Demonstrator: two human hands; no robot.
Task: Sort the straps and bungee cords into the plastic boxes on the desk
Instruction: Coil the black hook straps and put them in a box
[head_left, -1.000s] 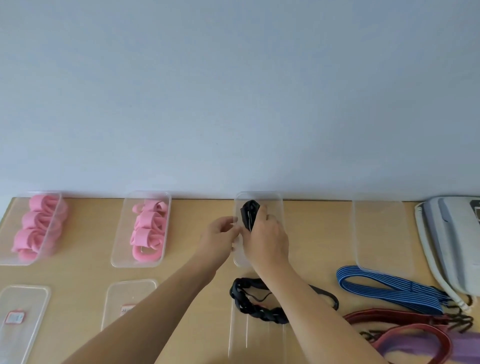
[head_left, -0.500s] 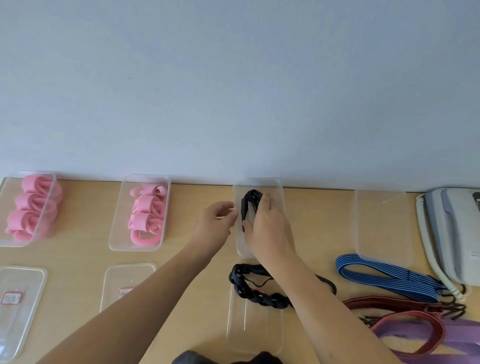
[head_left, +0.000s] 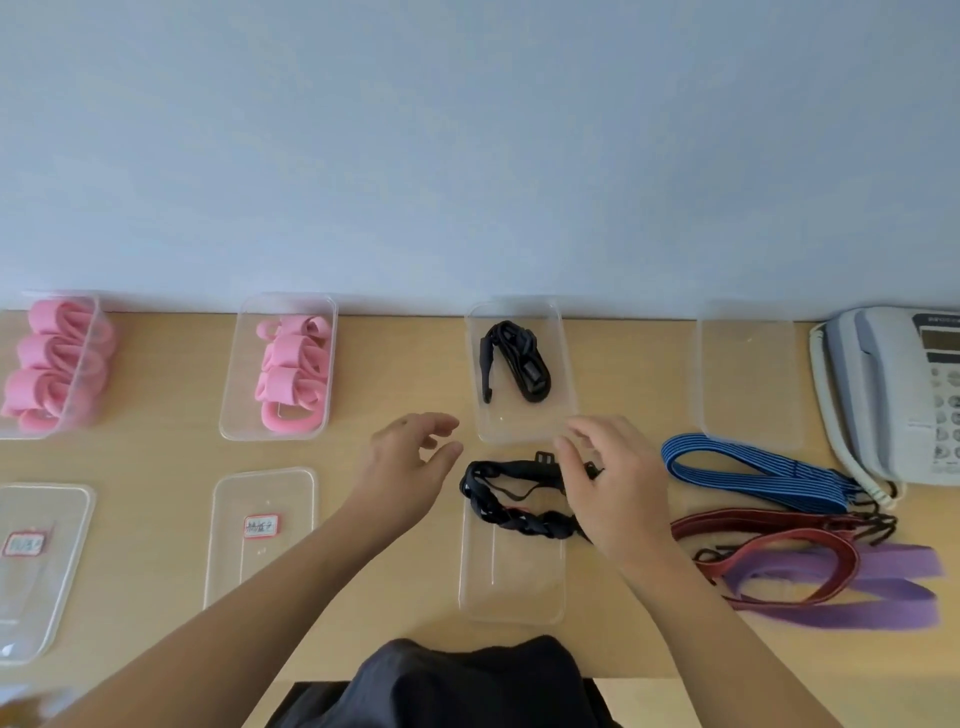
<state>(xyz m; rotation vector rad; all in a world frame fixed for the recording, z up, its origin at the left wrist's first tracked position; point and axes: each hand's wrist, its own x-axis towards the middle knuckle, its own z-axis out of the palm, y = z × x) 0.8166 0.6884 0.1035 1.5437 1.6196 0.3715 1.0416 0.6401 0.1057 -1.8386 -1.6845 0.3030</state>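
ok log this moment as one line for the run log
left hand: open, holds nothing | right hand: open, over braided black strap | folded black strap: lying in clear box

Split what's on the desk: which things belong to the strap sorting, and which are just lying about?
Job:
- pink straps, boxed
- black strap, boxed
- empty box
- braided black cord
- blue cords
- red cords
- purple strap

Lying about:
- telephone
- box lids, set aside
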